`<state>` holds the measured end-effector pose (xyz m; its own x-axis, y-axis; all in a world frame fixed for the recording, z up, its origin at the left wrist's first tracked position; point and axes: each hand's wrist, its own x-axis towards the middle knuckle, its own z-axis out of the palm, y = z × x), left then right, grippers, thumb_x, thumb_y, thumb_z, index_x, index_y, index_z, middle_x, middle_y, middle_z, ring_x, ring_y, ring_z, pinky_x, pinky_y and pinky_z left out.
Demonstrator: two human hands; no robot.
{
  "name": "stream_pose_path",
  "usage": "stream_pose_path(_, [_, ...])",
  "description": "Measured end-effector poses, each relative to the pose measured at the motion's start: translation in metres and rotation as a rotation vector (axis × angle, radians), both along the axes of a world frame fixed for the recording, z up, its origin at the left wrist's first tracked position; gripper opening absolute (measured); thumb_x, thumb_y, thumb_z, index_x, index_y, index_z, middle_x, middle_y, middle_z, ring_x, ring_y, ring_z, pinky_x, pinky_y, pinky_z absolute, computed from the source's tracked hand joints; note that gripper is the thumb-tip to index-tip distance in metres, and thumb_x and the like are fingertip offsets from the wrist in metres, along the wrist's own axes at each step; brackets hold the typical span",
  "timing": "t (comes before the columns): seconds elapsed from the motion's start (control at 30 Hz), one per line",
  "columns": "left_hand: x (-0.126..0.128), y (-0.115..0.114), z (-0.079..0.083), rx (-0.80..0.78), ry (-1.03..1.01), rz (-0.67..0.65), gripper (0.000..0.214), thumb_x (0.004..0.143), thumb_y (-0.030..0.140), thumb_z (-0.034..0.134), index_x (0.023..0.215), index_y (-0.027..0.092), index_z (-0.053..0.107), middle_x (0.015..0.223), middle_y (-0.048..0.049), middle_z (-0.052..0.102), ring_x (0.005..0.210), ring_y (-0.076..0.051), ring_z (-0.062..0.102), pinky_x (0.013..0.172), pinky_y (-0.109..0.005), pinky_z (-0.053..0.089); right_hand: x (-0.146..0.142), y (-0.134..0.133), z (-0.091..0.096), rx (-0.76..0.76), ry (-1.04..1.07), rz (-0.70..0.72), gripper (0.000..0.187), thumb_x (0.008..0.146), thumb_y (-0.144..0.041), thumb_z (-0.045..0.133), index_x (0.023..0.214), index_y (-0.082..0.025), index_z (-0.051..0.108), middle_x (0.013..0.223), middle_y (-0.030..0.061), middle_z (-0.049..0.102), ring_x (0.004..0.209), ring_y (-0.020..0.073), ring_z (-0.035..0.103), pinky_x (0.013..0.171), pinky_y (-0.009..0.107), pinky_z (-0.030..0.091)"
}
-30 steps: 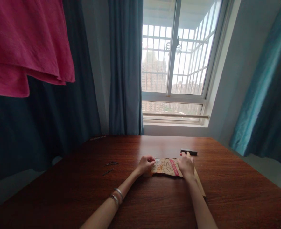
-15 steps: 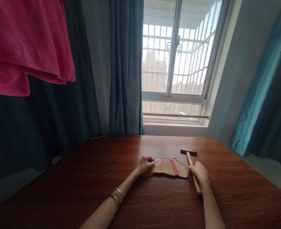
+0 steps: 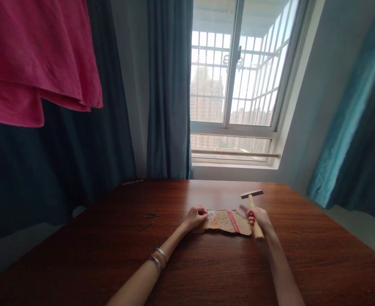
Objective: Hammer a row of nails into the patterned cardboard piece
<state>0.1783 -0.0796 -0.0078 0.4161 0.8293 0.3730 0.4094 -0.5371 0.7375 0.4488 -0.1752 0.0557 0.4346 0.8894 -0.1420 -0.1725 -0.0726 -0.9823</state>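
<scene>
Here, hammer [image 3: 251, 202] in right hand [image 3: 260, 217]

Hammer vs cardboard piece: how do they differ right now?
Shape: the hammer is slim with a crosswise head; the cardboard piece is broad and flat.
Look: the hammer has a dark head and plain pale handle; the cardboard piece is brown, dotted, with a pink band.
Pose: the hammer is gripped in the right hand; the cardboard piece lies on the table.

The right grip [image 3: 261, 218] holds a hammer [image 3: 251, 195]; the left grip [image 3: 196, 217] touches patterned cardboard [image 3: 223, 221].
</scene>
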Motion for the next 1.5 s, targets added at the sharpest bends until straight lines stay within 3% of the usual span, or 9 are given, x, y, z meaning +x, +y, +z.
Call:
stream_pose_path(0.1, [0.000,-0.001,0.001,-0.006,0.013,0.011,0.017,0.069,0.028,0.061,0.067,0.013,0.066,0.074,-0.0035,0.064,0.068,-0.013,0.056,0.062,-0.021,0.040,-0.016,-0.021,0.009,0.017,-0.002,0.071,0.019,0.061,-0.018,0.058,0.079,-0.016,0.053,0.049,-0.0070,0.049,0.029,0.0037,0.037,0.027,0.015,0.028])
stream_pose_path(0.27, [-0.001,0.000,0.001,0.034,0.001,-0.017,0.015,0.069,0.027,0.061,0.066,0.013,0.065,0.071,-0.0024,0.062,0.066,-0.013,0.056,0.061,-0.021,0.039,-0.055,-0.068,0.034,0.056,-0.118,0.370,0.040,0.070,-0.035,0.055,0.106,-0.019,0.051,0.057,-0.0088,0.046,0.029,0.0035,0.035,0.026,0.016,0.029])
stream_pose_path(0.47, [-0.001,0.000,0.001,0.055,0.001,-0.012,0.015,0.069,0.027,0.061,0.065,0.013,0.065,0.071,-0.0018,0.062,0.066,-0.013,0.055,0.062,-0.022,0.039,-0.098,-0.094,0.056,0.058,-0.286,0.491,0.054,0.078,-0.039,0.046,0.128,-0.019,0.043,0.059,-0.0075,0.046,0.029,0.0047,0.037,0.024,0.015,0.027])
stream_pose_path(0.63, [0.000,0.002,-0.002,0.053,-0.012,-0.009,0.014,0.069,0.026,0.062,0.068,0.013,0.065,0.071,-0.0017,0.062,0.067,-0.013,0.055,0.063,-0.022,0.039,-0.113,-0.093,0.049,0.068,-0.419,0.454,0.061,0.080,-0.033,0.043,0.138,-0.018,0.033,0.057,-0.0070,0.047,0.028,0.0049,0.035,0.026,0.016,0.027])
stream_pose_path(0.83, [0.001,0.003,-0.005,0.042,-0.026,-0.019,0.013,0.069,0.025,0.061,0.065,0.013,0.065,0.071,-0.0012,0.061,0.066,-0.012,0.055,0.063,-0.021,0.039,-0.120,-0.098,0.047,0.147,-0.585,0.426,0.053,0.080,-0.031,0.046,0.132,-0.016,0.048,0.056,-0.0029,0.052,0.039,0.0082,0.045,0.039,0.018,0.039])
stream_pose_path(1.1, [0.000,0.000,-0.004,0.063,-0.002,-0.003,0.013,0.070,0.025,0.061,0.064,0.014,0.064,0.070,-0.0007,0.060,0.066,-0.012,0.054,0.063,-0.021,0.039,-0.122,-0.100,0.051,0.226,-0.701,0.403,0.049,0.081,-0.030,0.045,0.128,-0.017,0.053,0.057,-0.0011,0.057,0.046,0.0114,0.052,0.052,0.021,0.047])
stream_pose_path(1.5, [-0.001,-0.006,0.003,0.050,0.021,-0.002,0.012,0.068,0.025,0.061,0.064,0.013,0.064,0.073,-0.0019,0.061,0.066,-0.012,0.054,0.062,-0.021,0.039,-0.126,-0.100,0.046,0.179,-0.608,0.359,0.052,0.080,-0.034,0.047,0.129,-0.016,0.053,0.060,0.0021,0.061,0.052,0.0151,0.057,0.052,0.022,0.049])
